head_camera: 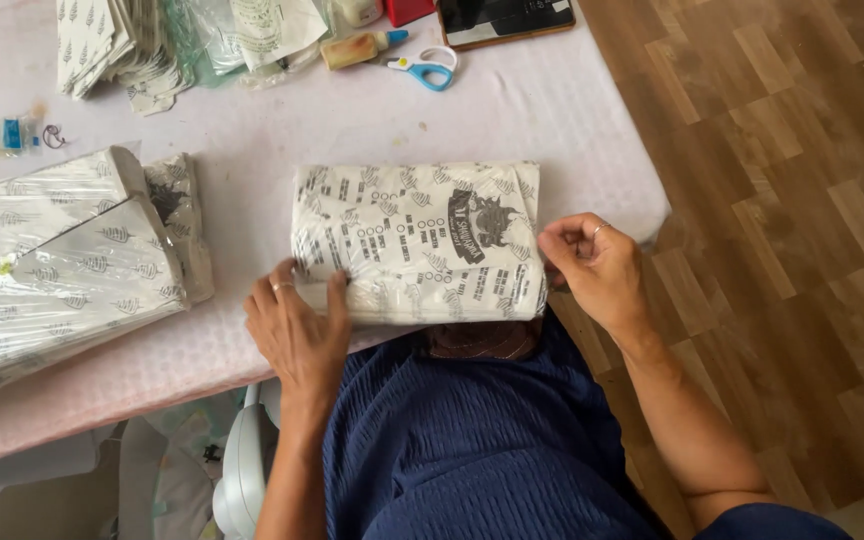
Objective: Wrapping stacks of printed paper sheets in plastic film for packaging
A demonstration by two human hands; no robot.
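Item 1: printed plastic-wrapped packet, white w/ black print, flat on near edge of counter, centre of view, just ahead of our torso.

Item 2: our left hand, palm down on packet's near-left corner, fingers spread and released, pressing the wrap flat, not gripping. Ring on one finger.

Item 3: our right hand, at packet's right end, fingers curled in, pinching the wrap edge there. Ring also.

Item 4: stack of similar wrapped packets, left on counter, well apart from item 1, white w/ small tree print.

Item 5: loose printed bags and sheets, far left-centre of counter.

Item 6: blue-handled scissors, far side, beside a glue bottle w/ blue tip.

Item 7: dark tablet or tray, far edge, partly cut off; we cannot tell which.

Item 8: small blue-and-clear packet, far left.

Floor: wood-pattern planks, right of counter.
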